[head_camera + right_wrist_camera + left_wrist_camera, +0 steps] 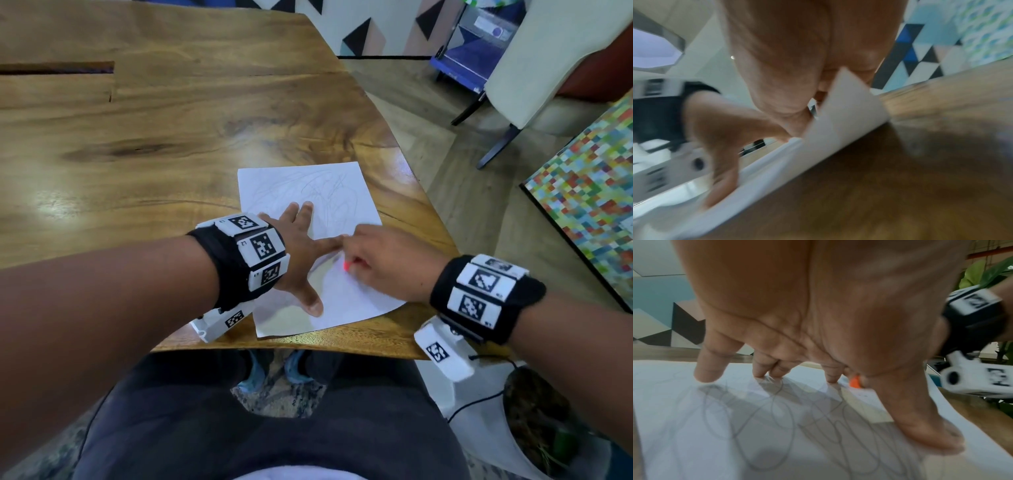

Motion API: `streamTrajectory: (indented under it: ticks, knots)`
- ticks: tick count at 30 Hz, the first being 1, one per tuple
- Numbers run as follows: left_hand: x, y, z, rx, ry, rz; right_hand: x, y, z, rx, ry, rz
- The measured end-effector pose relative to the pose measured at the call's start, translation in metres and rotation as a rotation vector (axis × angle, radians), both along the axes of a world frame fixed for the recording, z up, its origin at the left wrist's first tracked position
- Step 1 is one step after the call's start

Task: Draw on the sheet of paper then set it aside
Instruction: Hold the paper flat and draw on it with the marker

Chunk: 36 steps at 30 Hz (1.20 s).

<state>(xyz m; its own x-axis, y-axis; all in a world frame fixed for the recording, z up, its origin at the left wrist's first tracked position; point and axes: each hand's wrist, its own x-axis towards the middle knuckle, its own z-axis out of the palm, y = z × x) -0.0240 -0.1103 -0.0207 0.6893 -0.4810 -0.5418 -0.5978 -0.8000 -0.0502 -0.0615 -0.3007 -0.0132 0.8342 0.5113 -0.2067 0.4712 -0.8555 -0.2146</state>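
**Drawing done, sheet starting to lift**

The sheet of paper [308, 205], covered in pencil scribbles, lies at the counter [137, 137] corner nearest the person. The left hand [301, 246] presses it flat with fingers [709, 369] spread straight. The right hand [387, 263] pinches the sheet's right edge, curling it up off the wood, with an orange-tipped pen [346, 265] tucked in the same grip. This looks like the setting-aside step. Next, the left hand likely must release its pressure so the sheet can slide or lift without creasing. No containers are in view.
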Motion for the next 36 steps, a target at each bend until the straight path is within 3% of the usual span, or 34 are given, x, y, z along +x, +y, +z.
streamTrajectory:
  ticks: [4,11,17,24,30,36]
  knots:
    - [0.001,0.002,-0.001,-0.029,0.013,0.007,0.025,-0.019,-0.001,-0.005,-0.082,-0.178]
    - [0.002,-0.001,0.000,-0.014,0.028,-0.032,-0.021,0.004,0.007,-0.005,0.094,0.126]
    - [0.000,-0.006,0.005,-0.003,0.042,-0.045,0.016,-0.021,-0.002,-0.011,-0.052,-0.155]
    - [0.001,-0.010,0.005,0.021,0.055,-0.048,-0.025,-0.001,-0.001,0.021,0.033,0.225]
    - [0.000,-0.009,0.007,0.014,0.058,-0.040,0.017,-0.029,-0.003,-0.013,-0.048,-0.139]
    - [0.001,-0.010,0.007,0.030,0.060,-0.039,-0.027,-0.004,0.000,0.013,0.059,0.200]
